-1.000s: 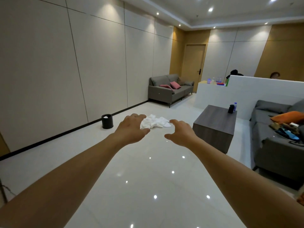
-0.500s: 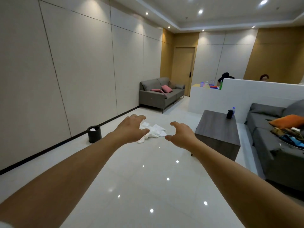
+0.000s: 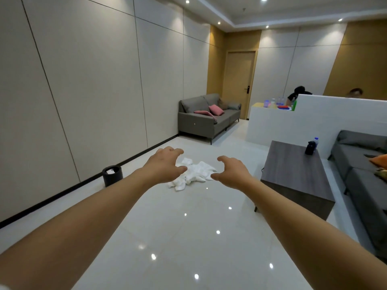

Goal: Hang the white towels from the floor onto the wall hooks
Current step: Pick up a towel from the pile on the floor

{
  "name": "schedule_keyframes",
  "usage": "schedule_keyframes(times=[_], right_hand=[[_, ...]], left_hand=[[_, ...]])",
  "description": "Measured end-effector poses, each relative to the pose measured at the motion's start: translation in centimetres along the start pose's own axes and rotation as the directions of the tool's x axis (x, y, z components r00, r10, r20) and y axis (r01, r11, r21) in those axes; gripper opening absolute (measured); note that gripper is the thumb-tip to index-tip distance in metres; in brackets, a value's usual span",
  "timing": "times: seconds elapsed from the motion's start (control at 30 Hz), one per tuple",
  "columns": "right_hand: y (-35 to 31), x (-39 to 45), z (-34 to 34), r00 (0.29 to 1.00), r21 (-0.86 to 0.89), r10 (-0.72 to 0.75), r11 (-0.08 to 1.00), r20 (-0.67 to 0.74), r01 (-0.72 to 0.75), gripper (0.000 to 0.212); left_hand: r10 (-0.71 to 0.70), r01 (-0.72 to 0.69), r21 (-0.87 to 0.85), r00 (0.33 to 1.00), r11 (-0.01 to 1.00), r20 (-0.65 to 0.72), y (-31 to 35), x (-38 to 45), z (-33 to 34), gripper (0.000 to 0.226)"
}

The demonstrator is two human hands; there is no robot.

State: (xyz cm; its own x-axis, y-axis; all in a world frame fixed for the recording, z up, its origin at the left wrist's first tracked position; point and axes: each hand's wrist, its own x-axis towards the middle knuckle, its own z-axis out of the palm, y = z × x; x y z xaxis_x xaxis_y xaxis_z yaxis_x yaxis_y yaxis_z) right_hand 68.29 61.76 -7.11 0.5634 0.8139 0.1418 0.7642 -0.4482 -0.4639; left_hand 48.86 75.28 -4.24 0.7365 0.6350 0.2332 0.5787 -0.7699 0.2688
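A crumpled heap of white towels (image 3: 196, 173) lies on the glossy white floor ahead of me, some way off. Both my arms are stretched forward at chest height. My left hand (image 3: 164, 165) is held out with loosely curled fingers and holds nothing; it overlaps the heap's left side in view. My right hand (image 3: 231, 171) is likewise out with fingers loosely curled, empty, to the right of the heap. Neither hand touches the towels. No wall hooks show on the panelled wall (image 3: 83, 80) at my left.
A small black bin (image 3: 112, 175) stands by the left wall's skirting. A dark wooden coffee table (image 3: 293, 174) with a black bottle is at the right, a grey sofa (image 3: 364, 185) beyond it. Another grey sofa (image 3: 205, 120) sits at the far wall by a door. A white partition (image 3: 314, 120) has people behind it.
The view has moved closer to the towels and turned slightly right; the bin and heap sit nearer and lower. Both hands stay outstretched and empty.
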Motion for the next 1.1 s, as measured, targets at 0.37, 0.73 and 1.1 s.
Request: schedule_keyframes(times=[0.37, 0.73, 1.1], right_hand=[[5.4, 24.0, 1.0, 0.996, 0.05, -0.017, 0.999, 0.093, 0.013, 0.069], [6.7, 46.4, 11.5, 0.976, 0.054, 0.021, 0.998, 0.216, -0.034, 0.069], [6.4, 70.1, 21.6, 0.946, 0.095, 0.126, 0.982, 0.299, -0.161, 0.065]], left_hand=[[-0.105, 0.106, -0.01, 0.992, 0.994, 0.068, -4.2, 22.7, 5.8, 0.062], [-0.137, 0.14, -0.016, 0.983, 0.99, 0.124, -16.7, 41.9, 13.8, 0.061], [-0.201, 0.223, -0.061, 0.945, 0.973, 0.257, -31.9, 64.0, 20.0, 0.06]])
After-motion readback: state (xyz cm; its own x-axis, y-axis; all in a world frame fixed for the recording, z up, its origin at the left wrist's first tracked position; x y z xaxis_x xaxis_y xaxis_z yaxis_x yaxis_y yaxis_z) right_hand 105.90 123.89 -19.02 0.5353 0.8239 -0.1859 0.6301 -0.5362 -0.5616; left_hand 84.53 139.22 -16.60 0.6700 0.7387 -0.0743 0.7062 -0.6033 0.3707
